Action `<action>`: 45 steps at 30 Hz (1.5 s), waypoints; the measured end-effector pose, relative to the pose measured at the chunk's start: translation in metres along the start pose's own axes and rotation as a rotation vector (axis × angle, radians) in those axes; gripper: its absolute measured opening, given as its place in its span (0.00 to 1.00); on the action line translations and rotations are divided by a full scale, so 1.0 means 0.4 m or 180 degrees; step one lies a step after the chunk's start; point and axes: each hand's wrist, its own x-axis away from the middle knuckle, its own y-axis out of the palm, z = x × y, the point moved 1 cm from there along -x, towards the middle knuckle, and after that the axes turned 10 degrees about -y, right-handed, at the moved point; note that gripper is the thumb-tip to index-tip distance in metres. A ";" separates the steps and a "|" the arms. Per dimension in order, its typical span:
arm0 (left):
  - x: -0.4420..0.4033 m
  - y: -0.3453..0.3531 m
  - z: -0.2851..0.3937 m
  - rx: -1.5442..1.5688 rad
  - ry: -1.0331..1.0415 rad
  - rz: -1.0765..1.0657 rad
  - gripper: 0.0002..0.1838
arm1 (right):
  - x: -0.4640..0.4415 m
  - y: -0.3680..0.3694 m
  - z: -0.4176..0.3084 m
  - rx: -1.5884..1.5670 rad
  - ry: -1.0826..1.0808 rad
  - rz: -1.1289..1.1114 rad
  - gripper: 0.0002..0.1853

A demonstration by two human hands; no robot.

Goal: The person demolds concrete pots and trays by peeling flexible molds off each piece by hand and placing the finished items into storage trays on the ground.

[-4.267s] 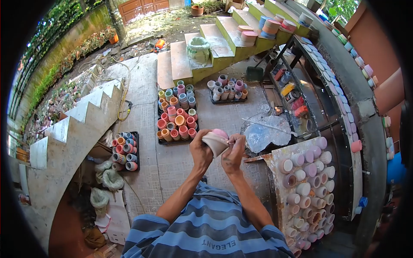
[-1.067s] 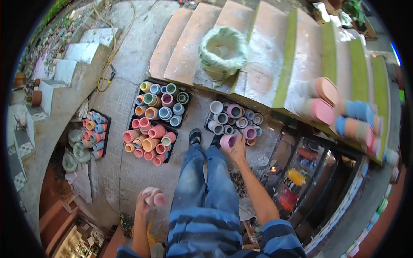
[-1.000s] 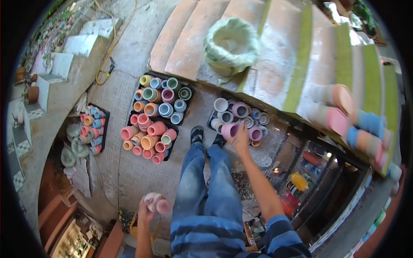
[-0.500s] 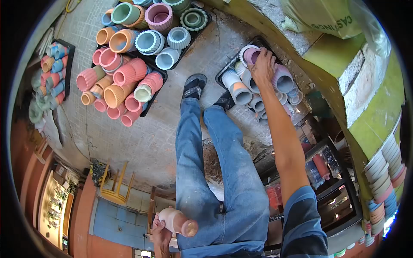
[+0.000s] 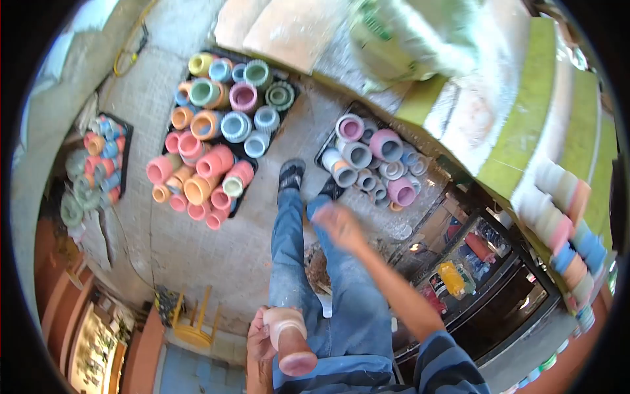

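My left hand (image 5: pixel 260 335), low in the view, has its fingers wrapped round the side of a pale pink vase (image 5: pixel 285 323). The vase tilts, its narrower, darker pink end pointing down toward my lap. Above my right thigh is my right hand (image 5: pixel 339 228), smeared by motion, so its fingers and anything in them cannot be made out. Nearest to that hand is a black tray (image 5: pixel 322 156) of grey, white and purple pots, where a purple-rimmed pot (image 5: pixel 350 128) stands at the far left corner. The hand is apart from the tray.
Another black tray (image 5: pixel 293 98) on the floor holds several coloured pots. At far left is a smaller pot tray (image 5: pixel 125 161). A yellow stool (image 5: pixel 195 333) stands at lower left. On the right are a black glass-panelled cabinet (image 5: pixel 518 289), a green ledge (image 5: pixel 525 125) and a plastic sack (image 5: pixel 394 39).
My right hand has left the purple pot in the right tray and come back toward my body. The left hand still holds the vase, now turned more downward. The camera view has shifted.
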 end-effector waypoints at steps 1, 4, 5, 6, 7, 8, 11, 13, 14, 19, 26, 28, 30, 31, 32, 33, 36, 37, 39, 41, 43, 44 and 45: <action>0.008 0.018 0.011 -0.0097 -0.0211 -0.0146 0.20 | 0.084 0.062 -0.075 0.0413 -0.0713 -0.0620 0.19; 0.022 0.031 0.036 -0.1135 -0.0345 -0.0262 0.18 | 0.344 0.254 -0.278 -0.1827 0.0564 -0.0228 0.26; 0.049 0.125 0.036 -0.2015 -0.0286 0.0189 0.14 | 0.397 0.262 -0.352 -0.2054 0.1368 0.0177 0.26; 0.075 0.149 0.033 -0.2141 -0.0264 0.0045 0.14 | 0.444 0.266 -0.400 -0.2292 0.2154 0.0594 0.26; 0.106 0.145 0.028 -0.2802 -0.0220 0.0181 0.13 | 0.495 0.292 -0.422 -0.2330 0.1989 0.0696 0.26; 0.110 0.139 0.029 -0.3472 -0.0106 0.0267 0.12 | 0.524 0.307 -0.427 -0.2266 0.1448 0.1210 0.25; 0.193 0.163 0.015 -0.3515 -0.0262 -0.0404 0.14 | 0.627 0.329 -0.478 -0.2262 0.0551 0.2022 0.23; 0.262 0.270 -0.035 -0.3139 -0.0691 -0.0910 0.16 | 0.677 0.316 -0.537 -0.2352 0.0111 0.2528 0.22; 0.313 0.323 -0.066 -0.3093 -0.0570 -0.1229 0.16 | 0.705 0.313 -0.570 -0.3673 -0.0034 0.2231 0.20; 0.475 0.421 -0.119 -0.5060 -0.0459 -0.1999 0.30 | 0.913 0.363 -0.703 -0.5129 -0.1617 0.2788 0.15; 0.547 0.342 -0.184 -0.5900 0.1398 -0.3267 0.16 | 1.204 0.727 -0.776 -0.0174 -0.2201 0.4096 0.20; 0.549 0.241 -0.231 -0.5762 0.2140 -0.3362 0.15 | 1.205 0.841 -0.738 -0.0221 -0.2208 0.4689 0.21; 0.553 0.103 -0.292 -0.5009 0.2101 -0.3766 0.14 | 1.207 0.931 -0.642 -0.0421 -0.1508 0.5469 0.21; 0.555 0.040 -0.302 -0.5530 0.2428 -0.3803 0.14 | 1.237 0.961 -0.609 -0.0361 -0.1330 0.5771 0.21; 0.576 -0.023 -0.288 -0.6057 0.2755 -0.3814 0.14 | 1.270 1.002 -0.577 -0.0326 -0.1101 0.6065 0.21; 0.625 -0.065 -0.279 -0.6223 0.2708 -0.3832 0.14 | 1.279 1.036 -0.534 -0.0122 -0.1050 0.6205 0.20; 0.752 -0.187 -0.243 -0.6850 0.3160 -0.3922 0.11 | 1.306 1.127 -0.438 0.0348 -0.1284 0.6953 0.19; 0.816 -0.245 -0.242 -0.6517 0.3164 -0.4314 0.11 | 1.292 1.132 -0.357 0.0624 -0.0851 0.7192 0.18; 0.824 -0.322 -0.209 -0.6502 0.3693 -0.4866 0.08 | 1.274 1.214 -0.352 0.0504 -0.0740 0.6973 0.18; 0.719 -0.342 -0.194 -0.6729 0.3438 -0.4812 0.08 | 1.276 1.289 -0.345 0.0441 -0.0461 0.6453 0.19; 0.752 -0.379 -0.155 -0.6667 0.2398 -0.4927 0.10 | 1.234 1.374 -0.328 0.0658 -0.0757 0.6379 0.19; 0.757 -0.401 -0.138 -0.6862 0.2508 -0.4987 0.13 | 1.221 1.420 -0.320 0.0836 -0.0842 0.6473 0.19; 0.744 -0.427 -0.118 -0.7125 0.2552 -0.5120 0.13 | 1.236 1.474 -0.317 0.0937 -0.1113 0.6585 0.18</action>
